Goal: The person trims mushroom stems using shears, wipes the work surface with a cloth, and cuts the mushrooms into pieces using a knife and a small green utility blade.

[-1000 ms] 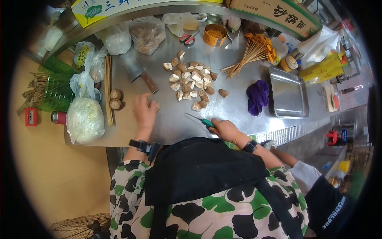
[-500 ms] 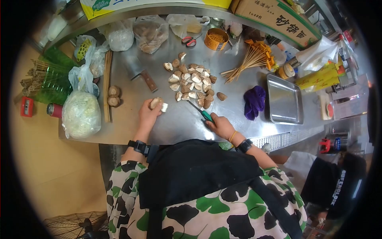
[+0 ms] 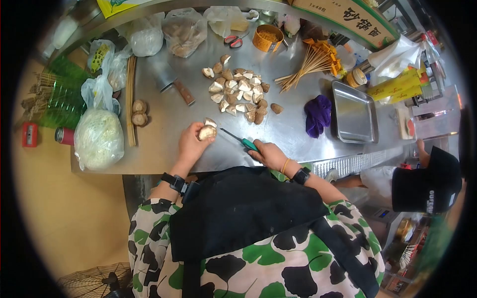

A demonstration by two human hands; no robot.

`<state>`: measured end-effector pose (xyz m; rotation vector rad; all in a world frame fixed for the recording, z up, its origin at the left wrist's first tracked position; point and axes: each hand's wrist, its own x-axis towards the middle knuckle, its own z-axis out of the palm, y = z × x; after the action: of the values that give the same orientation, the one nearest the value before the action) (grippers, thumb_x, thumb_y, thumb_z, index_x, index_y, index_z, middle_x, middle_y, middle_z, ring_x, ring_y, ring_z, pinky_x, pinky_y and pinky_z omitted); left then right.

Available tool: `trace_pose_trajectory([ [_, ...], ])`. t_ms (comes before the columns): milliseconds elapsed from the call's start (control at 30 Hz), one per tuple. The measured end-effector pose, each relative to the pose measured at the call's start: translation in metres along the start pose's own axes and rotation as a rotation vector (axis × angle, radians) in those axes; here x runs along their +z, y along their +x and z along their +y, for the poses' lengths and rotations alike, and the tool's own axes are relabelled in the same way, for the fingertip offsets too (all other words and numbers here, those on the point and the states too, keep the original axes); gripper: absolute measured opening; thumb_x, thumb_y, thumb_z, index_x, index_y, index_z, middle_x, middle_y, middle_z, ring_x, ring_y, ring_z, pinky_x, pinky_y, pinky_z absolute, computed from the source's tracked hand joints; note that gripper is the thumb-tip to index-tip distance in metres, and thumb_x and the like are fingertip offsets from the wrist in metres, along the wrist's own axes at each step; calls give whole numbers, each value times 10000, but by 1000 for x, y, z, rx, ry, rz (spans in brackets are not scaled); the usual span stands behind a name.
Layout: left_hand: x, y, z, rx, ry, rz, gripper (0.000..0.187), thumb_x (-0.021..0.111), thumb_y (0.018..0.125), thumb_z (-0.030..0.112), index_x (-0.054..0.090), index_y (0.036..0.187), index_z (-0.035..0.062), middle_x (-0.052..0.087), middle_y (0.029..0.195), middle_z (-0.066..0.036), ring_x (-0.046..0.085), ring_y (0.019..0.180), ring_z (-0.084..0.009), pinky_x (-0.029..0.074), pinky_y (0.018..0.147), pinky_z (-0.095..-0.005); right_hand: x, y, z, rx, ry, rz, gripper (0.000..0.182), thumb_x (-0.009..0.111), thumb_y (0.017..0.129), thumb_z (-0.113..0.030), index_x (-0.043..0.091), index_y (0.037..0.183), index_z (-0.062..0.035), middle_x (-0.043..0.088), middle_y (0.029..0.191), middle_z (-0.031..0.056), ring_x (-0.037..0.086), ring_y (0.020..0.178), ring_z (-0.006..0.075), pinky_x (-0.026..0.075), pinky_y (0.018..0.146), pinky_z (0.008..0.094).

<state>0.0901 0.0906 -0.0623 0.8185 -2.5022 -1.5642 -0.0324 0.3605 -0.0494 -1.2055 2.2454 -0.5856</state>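
My left hand [image 3: 193, 143] holds a pale-cut mushroom [image 3: 207, 132] between thumb and fingers, with another mushroom piece [image 3: 210, 122] right against it. My right hand [image 3: 271, 155] is wrapped around the green handle of a small knife [image 3: 249, 144]. Its thin dark blade points up and left, the tip close to the mushroom but apart from it. Beyond both hands lies a pile of cut brown-and-white mushrooms [image 3: 243, 85] on the steel table. Two whole mushrooms [image 3: 140, 118] sit to the left, beside long wooden sticks [image 3: 131, 99].
A cleaver [image 3: 183, 92] lies behind my left hand. To the right are a purple cloth [image 3: 318, 115], a metal tray [image 3: 339, 131] and a bundle of skewers [image 3: 305, 68]. Red-handled scissors [image 3: 233, 42], a round tin [image 3: 268, 44] and plastic bags line the back. A person in black [image 3: 422, 181] is at right.
My left hand has shifted right, and the mushroom now shows its cut face. The knife tip has left the pile's edge and come nearer the mushroom. The person at right has moved.
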Motion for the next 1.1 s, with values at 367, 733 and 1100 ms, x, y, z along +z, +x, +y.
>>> trace_pose_trajectory([
  [367, 12, -22, -19, 171, 37, 147, 541, 876, 668, 93, 554, 1097, 20, 551, 1053, -94, 601, 806, -175, 541, 707, -292, 4, 17, -47, -33, -40, -71, 312, 503, 995, -338, 459, 1001, -28, 620, 711, 225, 612, 702, 449, 469, 646, 541],
  [733, 14, -26, -21, 144, -44, 194, 456, 860, 693, 67, 540, 1012, 1, 626, 874, -88, 636, 729, -158, 550, 660, -287, 4, 23, -67, -5, -102, -99, 271, 487, 1002, -284, 472, 1007, -13, 650, 757, 229, 642, 750, 439, 498, 684, 524],
  [1100, 11, -28, -17, 82, 70, 183, 453, 853, 674, 105, 546, 996, 22, 563, 943, -98, 572, 689, -183, 509, 654, -336, 6, 33, -63, 106, -188, -184, 265, 508, 986, -274, 517, 1033, -13, 674, 828, 225, 666, 821, 416, 519, 730, 507],
])
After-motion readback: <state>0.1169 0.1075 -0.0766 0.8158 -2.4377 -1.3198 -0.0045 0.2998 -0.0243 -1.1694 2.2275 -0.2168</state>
